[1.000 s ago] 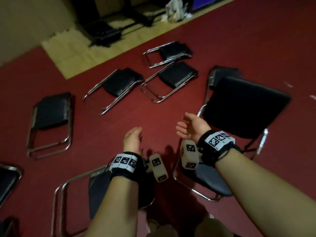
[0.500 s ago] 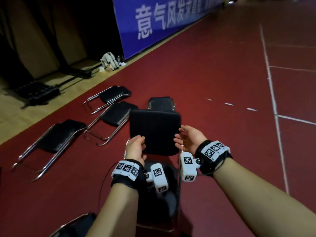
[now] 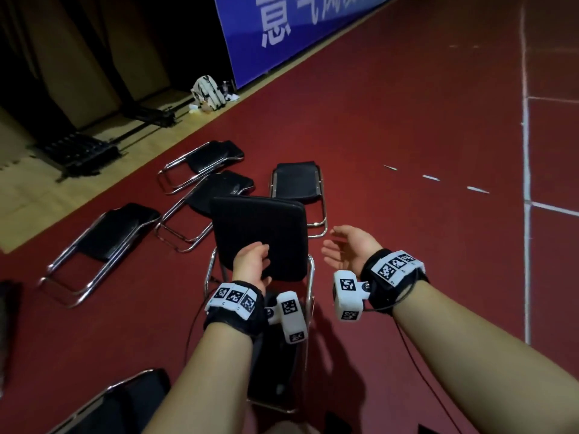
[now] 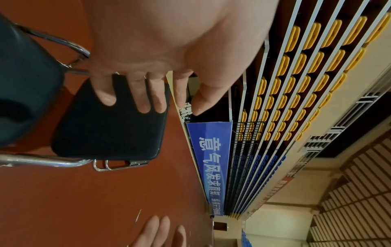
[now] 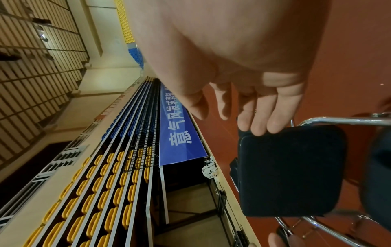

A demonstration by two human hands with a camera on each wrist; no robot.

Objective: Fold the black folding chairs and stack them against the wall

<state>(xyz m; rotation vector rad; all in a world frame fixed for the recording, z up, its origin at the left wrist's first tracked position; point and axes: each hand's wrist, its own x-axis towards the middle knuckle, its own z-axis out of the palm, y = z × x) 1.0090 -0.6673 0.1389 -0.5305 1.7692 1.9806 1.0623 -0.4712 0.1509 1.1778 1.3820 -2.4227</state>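
A black folding chair stands just in front of me with its padded backrest [image 3: 260, 227] up on a chrome frame [image 3: 310, 283]. My left hand [image 3: 252, 261] lies on the face of the pad [image 4: 110, 130]. Its fingers [image 4: 143, 100] rest fairly straight there, and the thumb sits past the pad's edge. My right hand [image 3: 344, 249] hangs open to the right of the backrest, a small gap away. In the right wrist view its fingertips [image 5: 260, 123] hover by a corner of the pad [image 5: 292, 170]. The seat [image 3: 275, 355] is dark, below my wrists.
Three folded chairs [image 3: 203, 158] [image 3: 219, 195] [image 3: 106, 233] lie flat on the red floor to the left. Another chair [image 3: 297, 183] sits behind the one I touch, and one [image 3: 125, 402] at bottom left. A blue banner [image 3: 297, 26] and white bag [image 3: 208, 92] line the far wall.
My right hand has let go of the backrest's right edge and drawn away to the right. My left hand has slid from the left edge onto the pad's face.
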